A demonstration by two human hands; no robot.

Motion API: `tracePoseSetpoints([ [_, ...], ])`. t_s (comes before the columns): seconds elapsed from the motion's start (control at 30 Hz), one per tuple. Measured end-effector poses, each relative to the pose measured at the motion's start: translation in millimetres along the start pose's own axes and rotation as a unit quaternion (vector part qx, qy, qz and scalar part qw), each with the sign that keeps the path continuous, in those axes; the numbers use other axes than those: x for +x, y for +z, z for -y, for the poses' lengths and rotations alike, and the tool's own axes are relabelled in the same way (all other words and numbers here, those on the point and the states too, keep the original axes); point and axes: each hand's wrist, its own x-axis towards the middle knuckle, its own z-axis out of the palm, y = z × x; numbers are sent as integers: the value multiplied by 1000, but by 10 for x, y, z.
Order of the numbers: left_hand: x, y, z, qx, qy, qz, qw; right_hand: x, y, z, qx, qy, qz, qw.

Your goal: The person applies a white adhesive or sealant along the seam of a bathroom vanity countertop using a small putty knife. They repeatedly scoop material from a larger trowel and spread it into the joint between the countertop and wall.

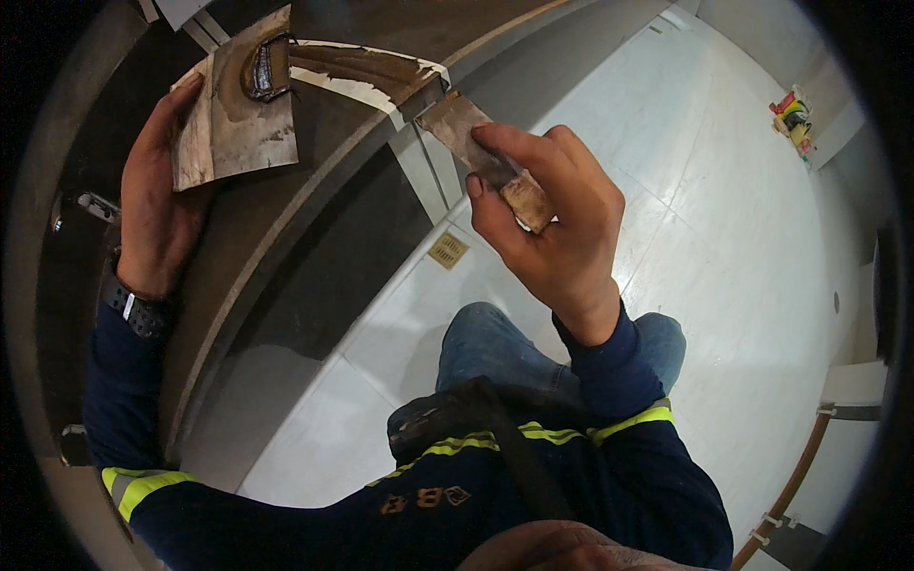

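Note:
My left hand (152, 214) holds up a flat, stained metal plate (205, 133) by its left edge. A glossy dark brown lump of paste (265, 68) sits on the plate's upper part. Between the thumb and fingers of my right hand (576, 214) is a small putty knife (459, 131), its worn tan end (526, 202) against the palm. The knife's blade tip is close to the front edge of a dark countertop, near a brown smeared joint (386, 71) bordered by torn white masking tape (352, 90). Whether the blade touches the edge I cannot tell.
The dark countertop (286, 181) curves along the left, with a dark front panel (314, 257) below it. A metal fitting (98, 206) lies beyond my left wrist. On the pale tiled floor (733, 257) are a square drain cover (447, 250) and, far right, a colourful pile (792, 124).

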Motion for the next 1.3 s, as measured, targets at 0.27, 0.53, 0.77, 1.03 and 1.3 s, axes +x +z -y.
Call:
tracePoseSetpoints([
  [0.27,-45,33,9,-3,9,-1,1000,52,-27,12,25,3,6,1000],
  [0.53,-20,-50,28,29,37,-16,999,-338,33,-167,233,198,11,952],
  [0.77,-72,-46,-67,266,88,-78,957,-236,-229,-573,290,187,149,927],
  [1.03,-31,41,-114,409,127,-103,898,271,-16,-926,271,67,172,945],
  [1.3,-64,42,-124,370,123,-115,914,390,208,-972,259,30,135,956],
])
